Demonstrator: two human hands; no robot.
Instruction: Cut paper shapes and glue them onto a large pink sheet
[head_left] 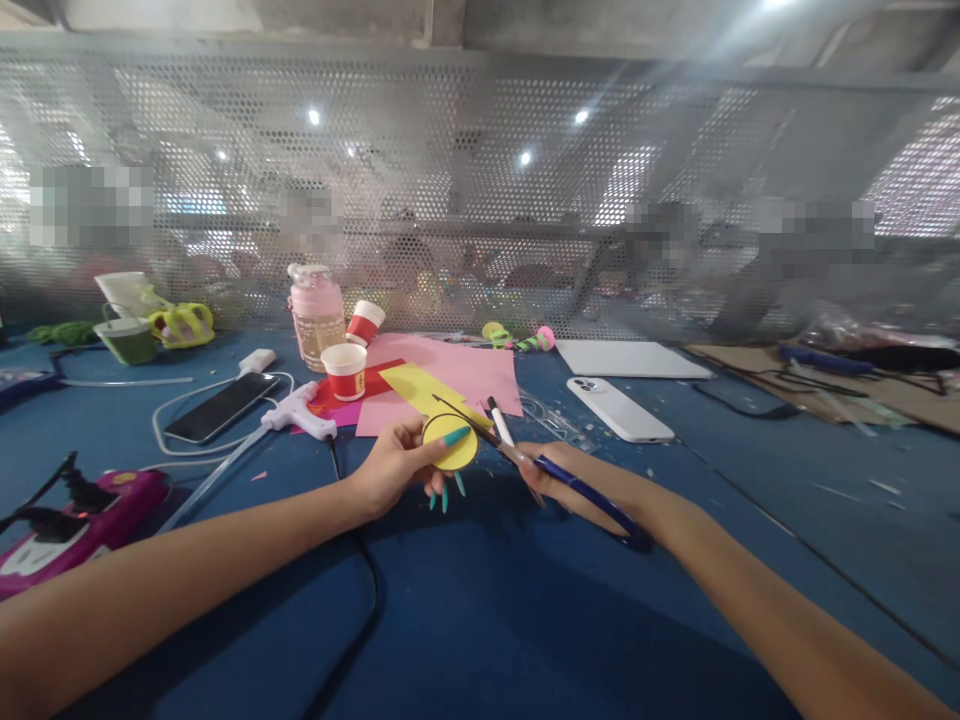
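Yel disc (451, 457) in L hand (397, 465), cups (345, 382), btl (316, 312) bhnd

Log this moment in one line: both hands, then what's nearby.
left hand: holds yellow circle | right hand: holds blue-handled scissors at circle's edge | nearby: pink paper, white marker, glue gun

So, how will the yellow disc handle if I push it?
Gripped in the left hand, the disc shows no droop, so it's probably fairly stiff. It matches the yellow paper in colour, suggesting light card that could bend if pushed hard. Being round, it might roll on edge.
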